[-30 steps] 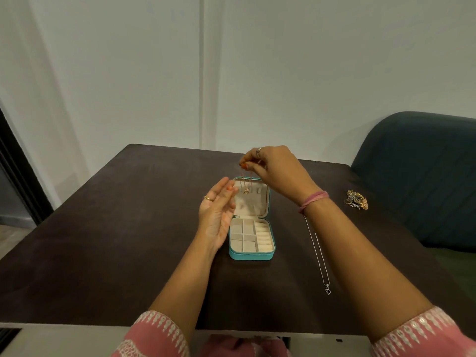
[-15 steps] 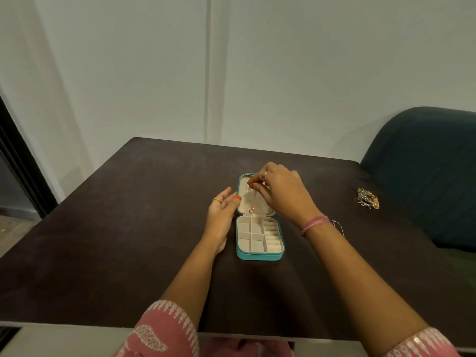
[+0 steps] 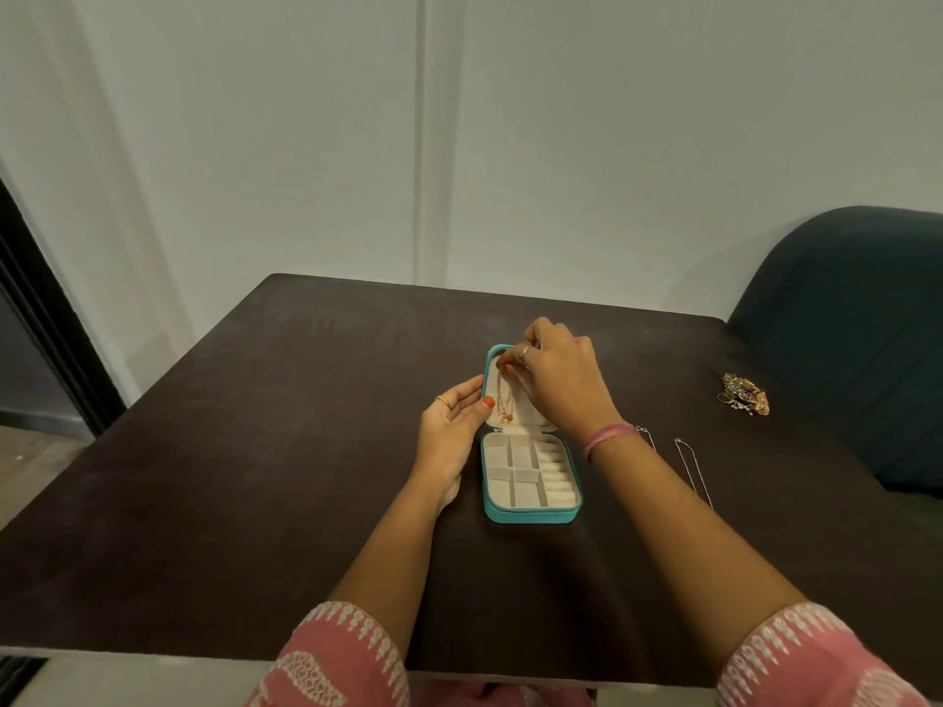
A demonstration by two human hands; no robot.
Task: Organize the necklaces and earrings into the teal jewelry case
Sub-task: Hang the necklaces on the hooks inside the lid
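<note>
The teal jewelry case (image 3: 530,513) lies open on the dark table (image 3: 255,451), its lid flat at the far side and its cream compartments empty. A rose-gold necklace (image 3: 505,400) with a small pendant hangs down the inside of the lid. My right hand (image 3: 556,375) pinches the top of that chain at the lid's upper edge. My left hand (image 3: 451,426) rests open against the lid's left side, thumb touching its rim. A silver necklace (image 3: 691,472) lies on the table right of my right wrist. A pile of gold earrings (image 3: 745,394) sits further right.
A dark teal upholstered chair (image 3: 847,318) stands at the table's right edge. A white wall runs behind the table. A dark door frame (image 3: 46,318) is at the far left. My pink sleeves are at the near table edge.
The lid has gone from upright to lying flat. My right hand came down from above the case to the lid's top edge with the rose-gold necklace. My left hand lowered beside the lid.
</note>
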